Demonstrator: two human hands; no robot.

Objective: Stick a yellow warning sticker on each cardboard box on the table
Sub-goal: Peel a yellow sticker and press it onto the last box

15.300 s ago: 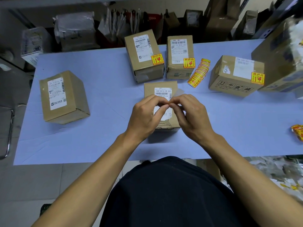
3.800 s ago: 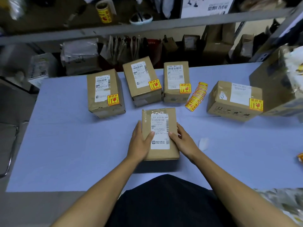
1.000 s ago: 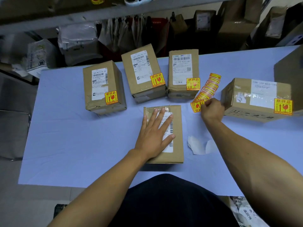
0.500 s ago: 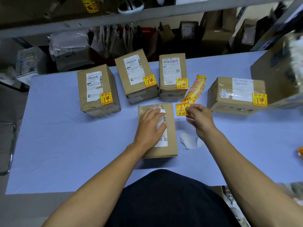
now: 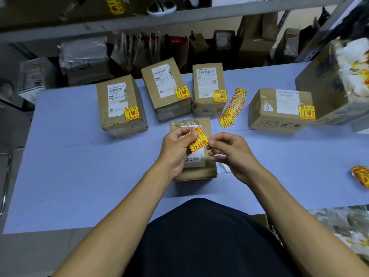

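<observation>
Now that I've lifted a sticker off the stack, both my left hand and right hand pinch it over the last bare box, ready for peeling.

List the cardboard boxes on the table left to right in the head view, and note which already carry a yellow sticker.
Left box, stickered → tilted box, stickered → near box under the hands, none on it yet → back box, stickered → right box, stickered. Left hand and right hand hold the next sticker.
</observation>
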